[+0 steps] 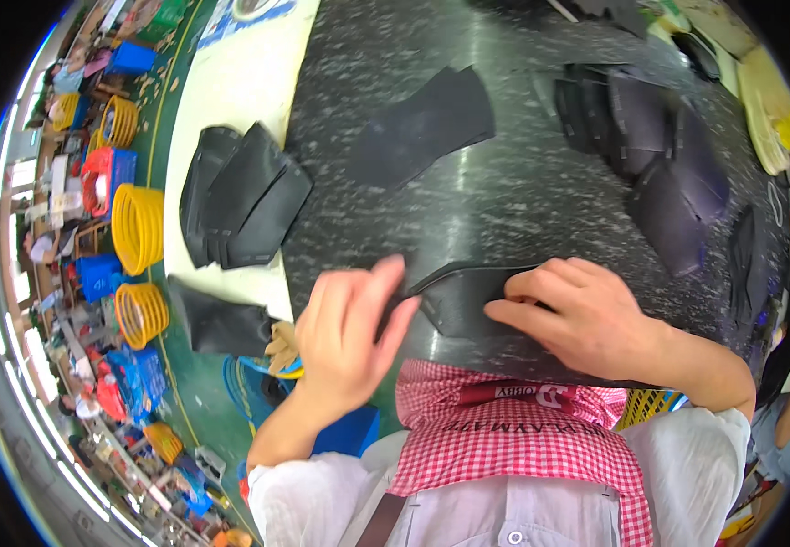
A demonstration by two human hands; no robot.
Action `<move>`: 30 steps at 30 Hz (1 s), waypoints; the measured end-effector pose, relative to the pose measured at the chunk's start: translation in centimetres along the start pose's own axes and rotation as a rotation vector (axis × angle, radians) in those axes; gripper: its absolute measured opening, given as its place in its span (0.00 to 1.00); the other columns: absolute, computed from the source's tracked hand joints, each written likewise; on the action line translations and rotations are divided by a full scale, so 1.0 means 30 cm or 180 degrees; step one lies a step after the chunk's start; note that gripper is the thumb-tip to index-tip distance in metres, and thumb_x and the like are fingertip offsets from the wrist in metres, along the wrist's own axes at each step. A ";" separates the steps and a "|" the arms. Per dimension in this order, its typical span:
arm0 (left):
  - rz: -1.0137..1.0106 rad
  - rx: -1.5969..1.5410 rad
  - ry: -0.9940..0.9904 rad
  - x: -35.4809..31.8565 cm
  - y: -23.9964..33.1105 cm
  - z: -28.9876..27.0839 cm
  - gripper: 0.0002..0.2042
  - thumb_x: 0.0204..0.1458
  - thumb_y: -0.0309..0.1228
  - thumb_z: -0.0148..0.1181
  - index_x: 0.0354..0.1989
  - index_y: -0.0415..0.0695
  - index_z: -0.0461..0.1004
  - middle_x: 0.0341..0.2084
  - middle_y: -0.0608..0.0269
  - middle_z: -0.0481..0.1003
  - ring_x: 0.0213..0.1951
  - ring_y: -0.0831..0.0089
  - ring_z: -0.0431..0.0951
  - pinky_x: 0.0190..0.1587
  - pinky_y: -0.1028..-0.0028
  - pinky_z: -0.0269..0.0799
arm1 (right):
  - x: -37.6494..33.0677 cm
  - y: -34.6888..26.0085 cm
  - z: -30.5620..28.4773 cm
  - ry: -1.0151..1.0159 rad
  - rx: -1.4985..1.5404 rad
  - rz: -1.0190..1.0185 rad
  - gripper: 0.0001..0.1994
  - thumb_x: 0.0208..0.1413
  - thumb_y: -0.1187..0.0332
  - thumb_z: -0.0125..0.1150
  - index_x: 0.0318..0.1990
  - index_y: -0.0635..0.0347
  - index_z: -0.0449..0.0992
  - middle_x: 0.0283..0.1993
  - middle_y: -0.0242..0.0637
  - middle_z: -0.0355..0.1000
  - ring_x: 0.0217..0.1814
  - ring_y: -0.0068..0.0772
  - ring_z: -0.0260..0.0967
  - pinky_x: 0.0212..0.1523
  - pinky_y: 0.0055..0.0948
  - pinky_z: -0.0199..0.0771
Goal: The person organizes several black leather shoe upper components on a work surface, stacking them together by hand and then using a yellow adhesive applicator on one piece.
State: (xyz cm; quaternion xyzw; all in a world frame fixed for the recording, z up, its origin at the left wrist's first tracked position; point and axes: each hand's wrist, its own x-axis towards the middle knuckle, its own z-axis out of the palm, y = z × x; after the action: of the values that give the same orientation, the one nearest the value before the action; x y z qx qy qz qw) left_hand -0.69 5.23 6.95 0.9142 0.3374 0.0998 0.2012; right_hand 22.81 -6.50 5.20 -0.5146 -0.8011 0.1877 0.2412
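Note:
At the table's near edge lies a black leather-like piece (468, 305) with one upper edge lifted or folded. My right hand (586, 314) pinches its right end between thumb and fingers. Beside the left end of the piece is my left hand (345, 328), its thumb and fingers apart and slightly blurred, with nothing seen between them. Farther out on the table lies a flat dark cut piece (427, 128). A fanned stack of black pieces (245, 196) is to the left, and another spread of dark pieces (646, 146) sits at the right.
The dark speckled tabletop (513, 201) meets a pale board (231, 91) on the left. A black sheet (217, 314) hangs over that board's near end, next to a tan glove (282, 346). Yellow baskets (137, 228) stand along the green floor. Narrow dark strips (741, 264) lie far right.

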 end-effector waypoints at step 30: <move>0.2108 0.0198 0.0127 0.341 0.143 0.096 0.18 0.46 0.25 0.62 0.48 0.44 0.74 0.55 0.56 0.70 0.60 0.58 0.66 0.64 0.49 0.48 | -0.324 0.205 -0.401 0.0770 0.0129 0.2173 0.12 0.44 0.72 0.65 0.38 0.62 0.75 0.35 0.40 0.72 0.42 0.41 0.70 0.45 0.34 0.68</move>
State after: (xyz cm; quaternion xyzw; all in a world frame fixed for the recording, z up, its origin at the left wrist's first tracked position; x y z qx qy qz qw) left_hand 10.40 8.13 6.71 0.9778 0.0287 0.1673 0.1232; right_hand 37.76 -12.31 9.73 -0.7661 -0.5449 0.2110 0.2678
